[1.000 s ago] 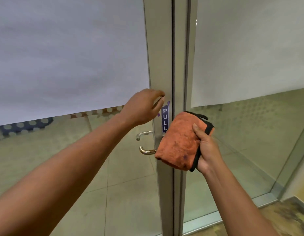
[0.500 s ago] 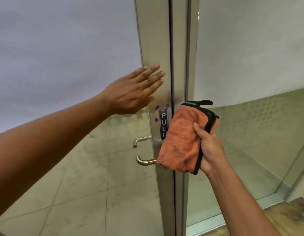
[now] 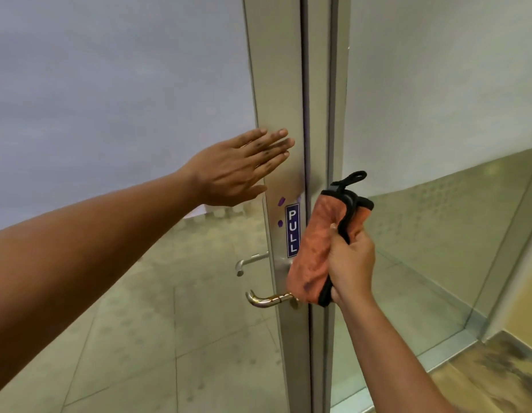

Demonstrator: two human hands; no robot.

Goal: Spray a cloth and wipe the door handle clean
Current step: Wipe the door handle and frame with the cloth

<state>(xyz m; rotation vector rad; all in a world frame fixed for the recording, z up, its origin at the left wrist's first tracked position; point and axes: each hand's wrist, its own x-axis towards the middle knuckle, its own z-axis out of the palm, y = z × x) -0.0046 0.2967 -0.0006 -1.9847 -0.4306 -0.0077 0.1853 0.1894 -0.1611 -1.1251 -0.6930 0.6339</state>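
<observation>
A folded orange cloth (image 3: 315, 251) with black edging and a loop is gripped in my right hand (image 3: 352, 263), held upright against the door frame just above the inner end of the metal lever door handle (image 3: 266, 300). The handle's curved tip points left and looks brassy and smudged. My left hand (image 3: 237, 168) is flat with fingers together, pressed on the grey metal door stile (image 3: 276, 99) above a blue PULL sign (image 3: 292, 231). No spray bottle is in view.
The door is glass with a frosted upper panel (image 3: 118, 84). A second lever handle (image 3: 249, 262) shows through the glass on the far side. A fixed glass panel (image 3: 437, 234) stands at right, with floor tiles below.
My left hand opened from a curled grip near the PULL sign and moved up flat against the door stile. My right hand turned the cloth more upright, closer to the handle's base.
</observation>
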